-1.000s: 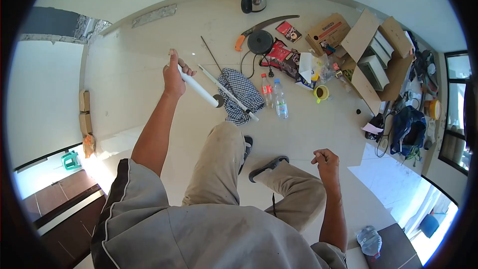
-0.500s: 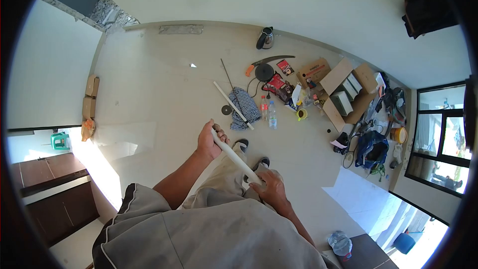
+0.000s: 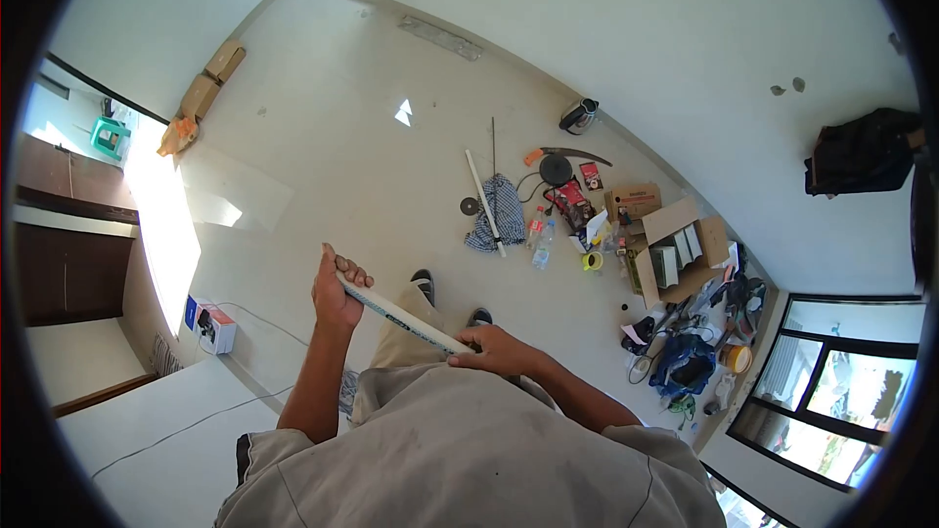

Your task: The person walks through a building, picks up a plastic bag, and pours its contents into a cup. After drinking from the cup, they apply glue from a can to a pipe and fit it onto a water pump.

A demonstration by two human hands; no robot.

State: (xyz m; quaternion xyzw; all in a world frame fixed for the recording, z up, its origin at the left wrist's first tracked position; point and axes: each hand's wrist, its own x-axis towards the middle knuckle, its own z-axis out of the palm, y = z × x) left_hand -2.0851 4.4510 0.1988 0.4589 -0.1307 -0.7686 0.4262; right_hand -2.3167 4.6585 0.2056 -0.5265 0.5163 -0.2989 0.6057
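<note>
Right in front of our body we hold a white tube (image 3: pixel 403 319) slantwise, its farther end up at our left and its nearer end low by our shirt (image 3: pixel 489 450). Dark printed marks run along it. Our left hand (image 3: pixel 337 295) is closed around the farther end, fingers curled over; our right hand (image 3: pixel 497 350) grips the nearer end between thumb and fingers. Below the tube we see our beige trousers (image 3: pixel 393 344) and two dark shoes (image 3: pixel 424 282) on the pale floor (image 3: pixel 323 147).

Ahead of us, well apart from the tube, lies a checked cloth (image 3: pixel 505 207) with a second white tube (image 3: pixel 476 176) across it. A thin dark rod (image 3: pixel 494 140) lies near that tube's far end, and a dark disc (image 3: pixel 469 206) sits just beside the cloth. To the right we have two plastic bottles (image 3: pixel 543 248), a yellow cup (image 3: pixel 593 261), a red packet (image 3: pixel 571 205) and a curved saw (image 3: pixel 577 153) with an orange handle. Farther right stands an open cardboard box (image 3: pixel 670 219), and beyond it a blue bag (image 3: pixel 682 369) near an orange tub (image 3: pixel 736 359). By the wall stands a kettle (image 3: pixel 579 117).
</note>
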